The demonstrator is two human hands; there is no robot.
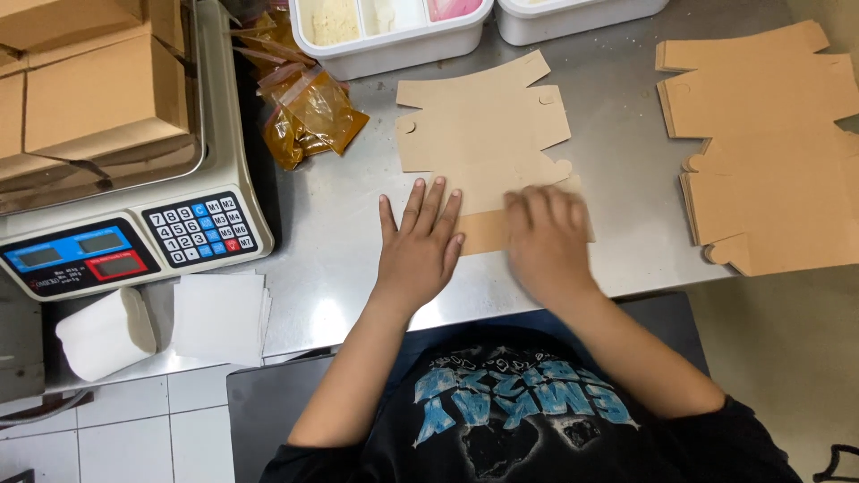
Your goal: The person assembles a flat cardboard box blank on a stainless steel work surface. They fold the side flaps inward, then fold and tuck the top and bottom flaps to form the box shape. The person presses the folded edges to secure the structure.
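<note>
The left hand lies flat, fingers spread, pressing the near edge of the cardboard sheet. The right hand, blurred, rests just beside it on the sheet's folded flap; its grip cannot be told.

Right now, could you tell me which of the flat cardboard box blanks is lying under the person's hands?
The single blank in the middle of the steel table. Both the left hand and right hand press flat on its near edge; the stacked blanks lie untouched at the right.
</note>
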